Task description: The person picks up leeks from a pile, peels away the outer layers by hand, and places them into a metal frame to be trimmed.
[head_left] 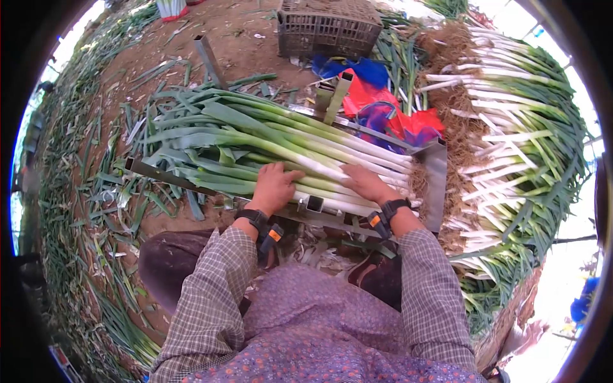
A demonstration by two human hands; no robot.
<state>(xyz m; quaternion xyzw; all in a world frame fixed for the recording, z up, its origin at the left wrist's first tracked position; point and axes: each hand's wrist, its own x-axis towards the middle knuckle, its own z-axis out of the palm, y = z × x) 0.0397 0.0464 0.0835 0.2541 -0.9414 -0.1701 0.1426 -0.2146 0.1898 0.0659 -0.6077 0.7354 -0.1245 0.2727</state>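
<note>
A thick bundle of long green onions [300,143] lies across a metal frame [434,182], leafy tops at the left and white root ends at the right, near the frame's upright end plate. My left hand [276,186] rests on the near side of the bundle, where the stalks are pale green, its thumb apart from the fingers. Further right, my right hand [370,185] lies over the white stalks with its fingers stretched across them. Both palms face down, and their undersides are hidden. Each wrist wears a dark strap with an orange-marked device.
A large pile of green onions [511,140] lies on the right, roots toward the frame. Behind the frame are a dirty plastic crate [329,29] and red and blue plastic sheeting [389,105]. Metal posts [209,62] stick up around the bundle. Loose leaves [83,210] litter the left ground.
</note>
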